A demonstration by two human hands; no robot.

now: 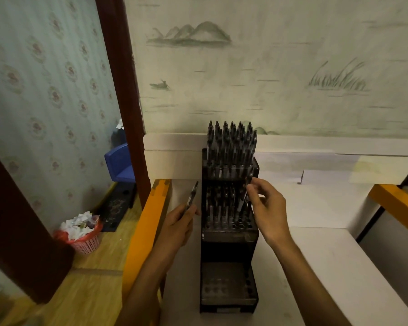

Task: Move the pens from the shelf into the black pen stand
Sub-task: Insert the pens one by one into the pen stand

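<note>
The left hand (pixel 177 225) is gripping one pen (pixel 192 194) just left of the black pen stand (pixel 229 234) sitting on the white desk (pixel 316 255). The right hand (pixel 267 208) is pinching another pen (pixel 246 196) with curled fingers (pixel 253 196) over the stand's middle tier, while the top tier is standing full of pens (pixel 231 144).

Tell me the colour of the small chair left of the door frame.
Blue chair, seen in the head view.

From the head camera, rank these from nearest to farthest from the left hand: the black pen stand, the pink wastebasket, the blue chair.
From the left hand:
1. Black pen stand, just right of it.
2. Pink wastebasket, down left on the floor.
3. Blue chair, up left, past the doorframe.
</note>
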